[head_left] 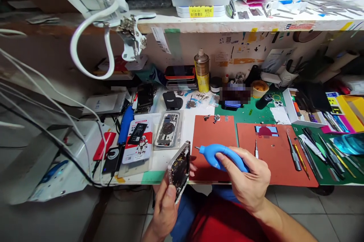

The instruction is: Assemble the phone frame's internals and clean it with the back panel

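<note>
My left hand (165, 206) grips an opened phone body (179, 170) by its edges, tilted nearly upright, with its inner parts facing right. Over the red-brown mats, my right hand (250, 179) is wrapped round a blue air blower (217, 155). The blower's thin metal nozzle points left at the phone body, a short gap away from it. Behind my left hand, a second opened phone (167, 129) lies on a clear bag. A black battery (138, 133) rests on a white and red package (135, 151) to its left.
A screwdriver (256, 149) stands out on the right mat (280, 158). Tweezers and other tools (327, 151) lie farther right. A yellow spray can (202, 71) stands at the back. White cables (57, 90) hang on the left, and a shelf (227, 26) crosses above.
</note>
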